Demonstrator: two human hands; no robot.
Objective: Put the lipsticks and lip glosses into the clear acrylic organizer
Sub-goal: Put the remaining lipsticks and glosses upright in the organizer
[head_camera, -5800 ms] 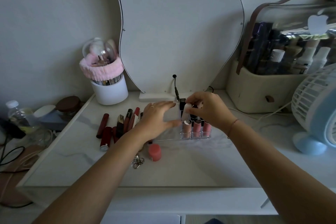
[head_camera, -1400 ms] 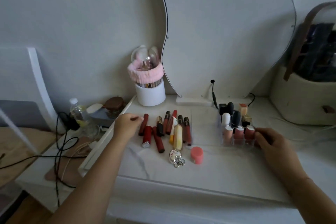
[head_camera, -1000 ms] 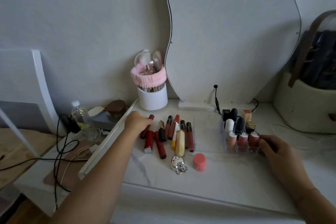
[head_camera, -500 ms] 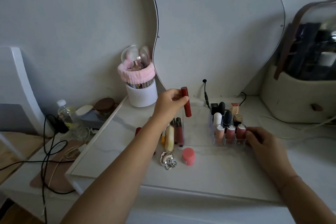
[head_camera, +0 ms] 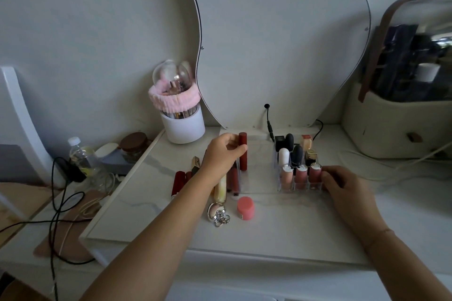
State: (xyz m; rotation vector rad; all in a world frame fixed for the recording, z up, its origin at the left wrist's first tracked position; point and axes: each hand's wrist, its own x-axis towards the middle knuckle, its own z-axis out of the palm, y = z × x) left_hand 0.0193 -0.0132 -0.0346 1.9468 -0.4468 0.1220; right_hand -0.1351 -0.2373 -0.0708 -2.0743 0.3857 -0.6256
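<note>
1. Left hand: closed around a dark red lipstick tube, thumb at the front and fingers behind. The tube stands upright, long axis vertical. Its foot is at the left end of the clear organizer; whether it already sits in a slot cannot be told.
2. Right hand: resting against the right front corner of the organizer, fingers curled and touching its wall, gripping no tube. Judged to be steadying it.
3. Organizer: on the white table, in front of the mirror. The right end is filled: three pink glosses in the front row, with white, black and gold tubes behind. The middle and left slots look empty.
4. Loose tubes: lying flat on the table, left of the organizer and partly hidden under the left forearm, long axes running front to back. A cream tube with a keyring and a short pink pot lie nearer the front edge.
5. Key relation: the empty slots lie directly below and just right of the held tube, so the left hand is much the nearer. The tube is already aligned for a straight drop. The remaining loose tubes are also on the left hand's side.
6. Progress, judged: roughly half stowed.
</note>
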